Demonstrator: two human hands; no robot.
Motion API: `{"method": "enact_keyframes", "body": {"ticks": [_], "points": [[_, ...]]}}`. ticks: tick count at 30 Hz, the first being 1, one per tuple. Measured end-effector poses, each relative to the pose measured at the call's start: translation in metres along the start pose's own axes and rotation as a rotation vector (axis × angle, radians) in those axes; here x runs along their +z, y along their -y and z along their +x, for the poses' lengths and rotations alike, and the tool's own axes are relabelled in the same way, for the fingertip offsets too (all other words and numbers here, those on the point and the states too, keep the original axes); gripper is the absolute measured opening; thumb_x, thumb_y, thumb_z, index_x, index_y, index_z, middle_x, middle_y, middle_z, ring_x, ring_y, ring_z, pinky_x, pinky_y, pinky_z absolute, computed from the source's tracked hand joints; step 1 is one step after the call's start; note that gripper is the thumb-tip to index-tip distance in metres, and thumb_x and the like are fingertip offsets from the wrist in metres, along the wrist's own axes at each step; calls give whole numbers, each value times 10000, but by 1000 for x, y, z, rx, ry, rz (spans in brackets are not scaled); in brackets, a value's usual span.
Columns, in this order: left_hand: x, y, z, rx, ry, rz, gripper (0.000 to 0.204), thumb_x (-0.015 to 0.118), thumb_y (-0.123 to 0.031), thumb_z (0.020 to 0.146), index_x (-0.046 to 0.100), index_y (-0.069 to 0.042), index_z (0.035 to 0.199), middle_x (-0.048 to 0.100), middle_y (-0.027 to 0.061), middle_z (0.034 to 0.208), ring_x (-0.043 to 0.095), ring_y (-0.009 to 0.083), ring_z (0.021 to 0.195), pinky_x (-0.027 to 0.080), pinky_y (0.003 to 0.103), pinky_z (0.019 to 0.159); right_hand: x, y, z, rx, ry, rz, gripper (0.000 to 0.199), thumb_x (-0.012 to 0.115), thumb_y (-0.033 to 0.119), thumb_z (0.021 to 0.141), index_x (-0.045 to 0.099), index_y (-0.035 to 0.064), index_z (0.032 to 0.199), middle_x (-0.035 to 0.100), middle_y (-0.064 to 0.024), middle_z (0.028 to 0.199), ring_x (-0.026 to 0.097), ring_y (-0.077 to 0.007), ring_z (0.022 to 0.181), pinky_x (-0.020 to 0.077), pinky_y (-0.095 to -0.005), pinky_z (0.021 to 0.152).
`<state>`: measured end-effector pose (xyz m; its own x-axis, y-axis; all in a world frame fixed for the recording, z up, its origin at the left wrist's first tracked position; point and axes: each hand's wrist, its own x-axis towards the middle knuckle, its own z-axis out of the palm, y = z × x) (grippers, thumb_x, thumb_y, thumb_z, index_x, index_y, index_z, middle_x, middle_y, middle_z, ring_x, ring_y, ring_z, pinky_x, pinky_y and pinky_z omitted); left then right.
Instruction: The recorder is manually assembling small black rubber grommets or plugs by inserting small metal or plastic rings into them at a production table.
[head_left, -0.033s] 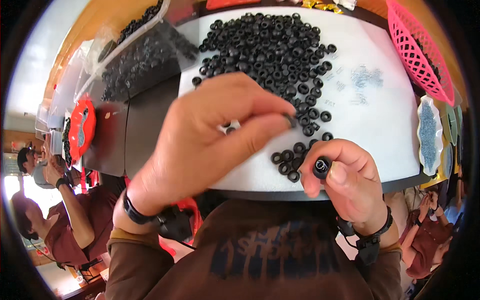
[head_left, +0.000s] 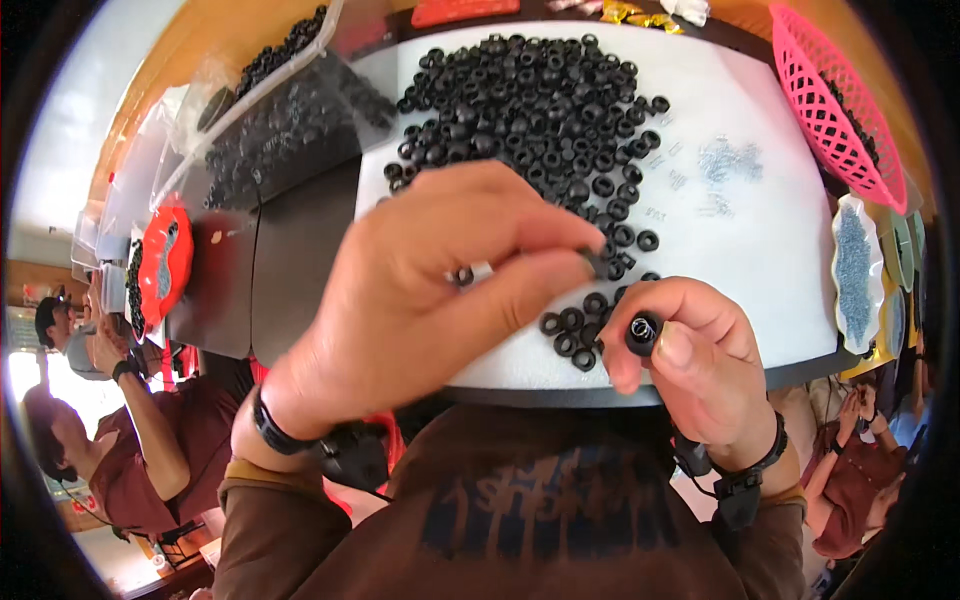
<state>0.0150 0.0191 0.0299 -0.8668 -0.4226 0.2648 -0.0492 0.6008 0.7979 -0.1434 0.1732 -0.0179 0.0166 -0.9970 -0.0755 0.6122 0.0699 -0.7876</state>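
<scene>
My left hand hovers over the near part of the white work mat. Its thumb and forefinger pinch a small dark part, blurred and mostly covered by the fingertips. To its right, my right hand is closed around a black round plastic part, the hollow end turned up. Inside that hollow shows a shiny coiled metal spring. A large heap of black ring-like plastic parts covers the far middle of the mat. A small cluster of black rings lies between my hands.
Small metal springs lie on the mat's right side. Beyond them stand a pink mesh basket and a white scalloped dish of springs. At left are a clear bin of black parts and a red dish. People sit on both sides.
My left hand has shifted slightly right and down, bringing its pinched part closer to my right hand. My right hand stays in place with the black part.
</scene>
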Motion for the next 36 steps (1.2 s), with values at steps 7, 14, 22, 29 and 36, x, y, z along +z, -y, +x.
{"method": "enact_keyframes", "body": {"ticks": [7,14,22,29,36], "points": [[5,-9,14,29,-22,-132,204,654,-70,791,678,1,981,598,75,838,537,143,765,409,249,673,-2,31,20,-55,-35,-171,272,553,219,926,574,1,1088,600,-14,834,516,-51,762,430,-202,701],[5,4,29,59,-36,-150,224,653,-34,776,675,1,997,612,82,854,540,148,770,411,249,677,-9,42,39,7,-31,-179,264,553,200,926,567,-1,1097,601,-16,845,529,-49,774,439,-194,695],[8,23,32,-26,-92,-252,262,654,15,727,680,3,988,614,89,859,545,159,764,413,256,665,-28,32,51,7,3,-145,254,549,171,929,554,-9,1108,595,-11,863,515,-34,774,427,-181,697],[12,36,33,91,-43,-64,296,646,43,701,671,11,995,599,101,855,531,173,710,395,274,623,-30,29,52,46,-12,-113,236,537,146,934,549,-13,1107,576,1,866,492,-22,759,409,-167,680],[12,36,34,217,-42,107,318,668,35,693,666,-1,1009,598,97,848,508,182,674,374,285,590,-32,26,51,36,-34,-135,216,537,133,934,551,-12,1092,568,10,842,453,-7,701,380,-156,616]]}}
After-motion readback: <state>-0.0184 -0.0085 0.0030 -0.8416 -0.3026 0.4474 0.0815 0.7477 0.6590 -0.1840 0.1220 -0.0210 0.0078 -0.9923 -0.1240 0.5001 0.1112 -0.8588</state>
